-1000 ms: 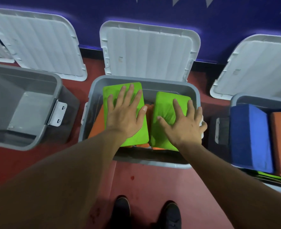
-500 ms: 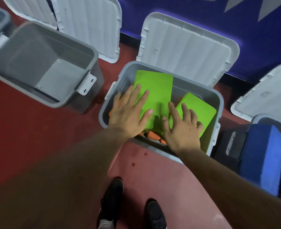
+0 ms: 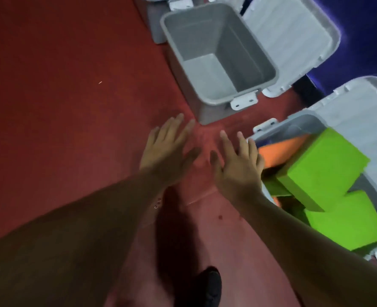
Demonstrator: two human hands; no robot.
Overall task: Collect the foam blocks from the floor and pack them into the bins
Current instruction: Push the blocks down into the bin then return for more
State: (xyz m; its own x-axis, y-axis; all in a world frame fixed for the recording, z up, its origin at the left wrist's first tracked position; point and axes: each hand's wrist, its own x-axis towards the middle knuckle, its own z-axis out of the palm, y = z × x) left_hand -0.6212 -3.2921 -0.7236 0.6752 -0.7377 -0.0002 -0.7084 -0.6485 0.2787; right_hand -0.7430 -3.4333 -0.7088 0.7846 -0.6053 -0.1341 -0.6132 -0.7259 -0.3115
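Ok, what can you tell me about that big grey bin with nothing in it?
The grey bin looks like smooth plastic: a deep box with sloping walls, a flat bottom and a rounded rim. Nothing lies inside. It stands upright on the red floor, with its white ribbed lid open beside it. A white latch sits on its near end. A second bin stands close at its far end. The left hand and right hand are near but not touching it.

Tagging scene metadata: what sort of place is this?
Likely an indoor play or gym room, though I can't be sure: red floor, blue wall, an empty bin, and a second bin holding green blocks.
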